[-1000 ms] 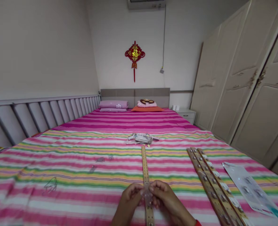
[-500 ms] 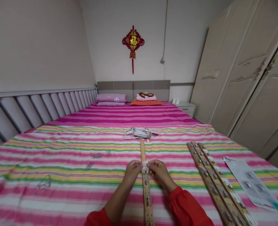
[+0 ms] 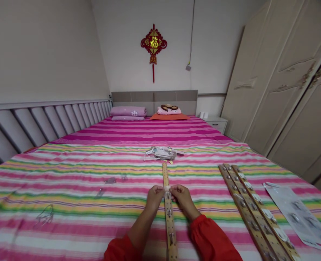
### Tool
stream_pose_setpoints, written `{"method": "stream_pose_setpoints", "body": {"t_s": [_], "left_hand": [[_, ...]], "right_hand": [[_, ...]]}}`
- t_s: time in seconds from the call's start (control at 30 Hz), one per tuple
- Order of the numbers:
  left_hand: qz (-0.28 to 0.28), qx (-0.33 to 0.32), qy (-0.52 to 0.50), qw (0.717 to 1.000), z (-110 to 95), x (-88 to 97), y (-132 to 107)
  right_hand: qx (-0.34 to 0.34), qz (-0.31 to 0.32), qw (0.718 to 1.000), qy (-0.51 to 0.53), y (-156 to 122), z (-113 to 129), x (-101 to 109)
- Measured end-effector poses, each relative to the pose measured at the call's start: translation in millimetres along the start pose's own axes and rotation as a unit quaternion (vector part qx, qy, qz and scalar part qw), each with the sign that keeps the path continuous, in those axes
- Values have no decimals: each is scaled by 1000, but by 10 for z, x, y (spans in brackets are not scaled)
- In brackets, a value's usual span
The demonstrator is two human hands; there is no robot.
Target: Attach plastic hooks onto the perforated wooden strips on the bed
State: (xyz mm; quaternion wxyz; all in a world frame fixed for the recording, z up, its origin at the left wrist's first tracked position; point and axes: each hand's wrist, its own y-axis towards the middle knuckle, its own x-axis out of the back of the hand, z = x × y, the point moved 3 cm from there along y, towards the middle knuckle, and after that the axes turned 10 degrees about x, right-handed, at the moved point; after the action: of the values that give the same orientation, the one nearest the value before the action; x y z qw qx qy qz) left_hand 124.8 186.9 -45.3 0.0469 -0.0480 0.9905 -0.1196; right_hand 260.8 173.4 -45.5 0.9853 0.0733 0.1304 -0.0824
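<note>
Pinching a small pale piece (image 3: 167, 188), left hand (image 3: 154, 198) and right hand (image 3: 182, 197) have moved farther along the strip (image 3: 170, 224) beneath.

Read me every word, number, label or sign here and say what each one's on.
"福", in gold, on the red wall hanging.
Marks beside it: too small to read.
White label on the plastic packet: too small.
Clear pack at right: any print too blurred.

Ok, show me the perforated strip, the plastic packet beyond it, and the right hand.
Perforated strip (image 3: 170, 225): head view, bare surface between fittings.
Plastic packet (image 3: 163, 153): head view, its middle.
Right hand (image 3: 183, 197): head view, its back.
</note>
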Motion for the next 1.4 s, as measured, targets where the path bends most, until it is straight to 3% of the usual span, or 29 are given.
{"method": "stream_pose_setpoints", "body": {"t_s": [1.23,1.33,1.4], "left_hand": [[-58,40,20,997,180,-69,63],[-52,36,31,998,92,-5,-16],[-60,20,40,997,-13,160,-81]], "right_hand": [[-16,-10,1000,-10,-19,-188,45],[-5,-2,1000,-12,-76,-123,64],[6,3,1000,-18,-108,-85,89]]}}
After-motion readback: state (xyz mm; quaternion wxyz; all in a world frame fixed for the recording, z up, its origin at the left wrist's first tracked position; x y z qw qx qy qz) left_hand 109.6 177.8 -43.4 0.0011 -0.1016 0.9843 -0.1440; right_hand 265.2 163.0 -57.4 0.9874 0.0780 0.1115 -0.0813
